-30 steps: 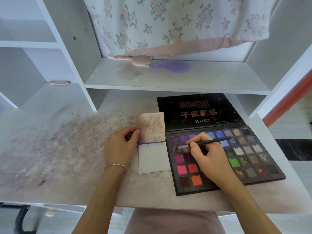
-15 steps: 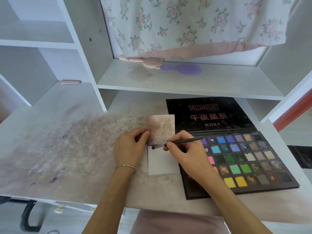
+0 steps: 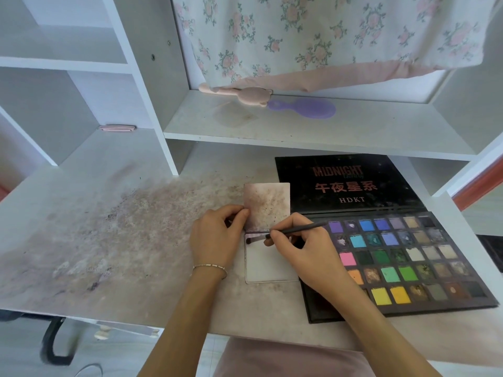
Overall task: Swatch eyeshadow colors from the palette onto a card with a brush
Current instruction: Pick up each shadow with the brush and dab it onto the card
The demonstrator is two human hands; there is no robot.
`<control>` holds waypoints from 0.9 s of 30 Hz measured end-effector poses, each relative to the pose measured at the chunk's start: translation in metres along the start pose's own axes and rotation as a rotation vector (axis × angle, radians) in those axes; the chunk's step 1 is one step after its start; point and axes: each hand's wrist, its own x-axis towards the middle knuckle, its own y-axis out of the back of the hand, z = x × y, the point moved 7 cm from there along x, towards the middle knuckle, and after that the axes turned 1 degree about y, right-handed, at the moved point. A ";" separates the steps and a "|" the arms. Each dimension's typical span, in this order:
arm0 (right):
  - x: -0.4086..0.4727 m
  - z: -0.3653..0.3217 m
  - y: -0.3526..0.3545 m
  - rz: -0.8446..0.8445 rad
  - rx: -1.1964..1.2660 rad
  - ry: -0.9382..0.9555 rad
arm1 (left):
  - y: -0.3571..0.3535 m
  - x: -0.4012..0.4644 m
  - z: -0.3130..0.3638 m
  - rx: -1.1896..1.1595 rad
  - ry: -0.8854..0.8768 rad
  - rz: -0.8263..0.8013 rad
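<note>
- Brush [image 3: 288,232] axis runs near-horizontal at frame centre, tip at card [image 3: 268,263] upper-left edge, handle pointing right toward palette [image 3: 402,262].
- Right hand [image 3: 304,257] pinches brush, resting over card's right side; it's the nearer hand.
- Left hand [image 3: 215,238] pinches the flipped-up stained sheet [image 3: 268,205], just left of the tip.
- Palette open, lower right.

Your card [image 3: 268,265] lies flat on the desk [image 3: 109,240], touching the left edge of the open palette [image 3: 408,262], whose lid [image 3: 345,183] lies back behind the pans. Your left hand [image 3: 215,238] is at the card's left edge, your right hand [image 3: 302,248] over its right side with the brush [image 3: 285,233] tip on the card's upper left. 2 hairbrushes [image 3: 272,100] lie on the shelf [image 3: 326,131] behind the desk.
</note>
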 end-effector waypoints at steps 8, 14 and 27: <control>0.001 0.002 -0.001 -0.014 -0.015 -0.006 | 0.000 0.000 0.001 -0.005 -0.006 0.001; 0.001 0.003 -0.001 -0.020 -0.025 -0.010 | -0.001 0.000 0.000 0.003 -0.006 -0.003; 0.002 0.003 -0.002 -0.020 -0.029 -0.019 | 0.000 0.000 0.000 0.010 -0.009 0.001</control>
